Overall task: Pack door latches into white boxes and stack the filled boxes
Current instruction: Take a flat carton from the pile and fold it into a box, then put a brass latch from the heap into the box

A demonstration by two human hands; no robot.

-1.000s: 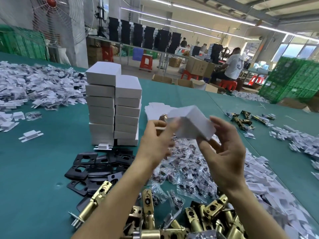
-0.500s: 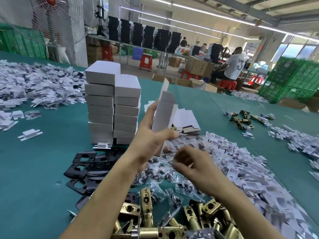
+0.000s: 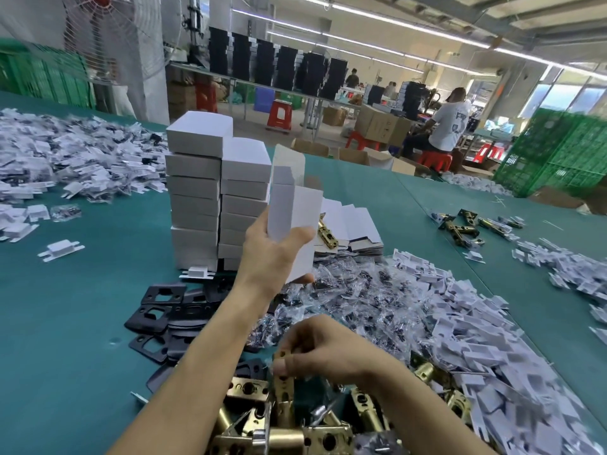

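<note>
Latch [image 3: 283, 390] top hidden under right hand [image 3: 328, 351]; latch pile [image 3: 295, 436] cut off at bottom edge (blurry).

Box [image 3: 292, 221] white matt cardboard; latches [image 3: 285, 389] shiny brass-colour metal; plates [image 3: 154, 318] matt black; table [image 3: 65, 323] green cloth.

Table [image 3: 65, 356]: two box stacks [image 3: 210, 192] side by side at centre, left one taller. Strike plates [image 3: 157, 310] just in front of them. Left hand [image 3: 272, 254] holds open box [image 3: 292, 218] upright before the right stack. Flat box blanks [image 3: 354, 221] right of the stacks, stray latch [image 3: 326, 233] lying on them. Bagged screws [image 3: 354, 290] in front of the blanks, insert pile [image 3: 492, 356] to their right. Latch pile [image 3: 295, 431] nearest; right hand [image 3: 325, 353] above it pinches upright latch [image 3: 282, 379]. Second insert pile [image 3: 65, 162] far left, loose latches [image 3: 466, 224] far right.
</note>
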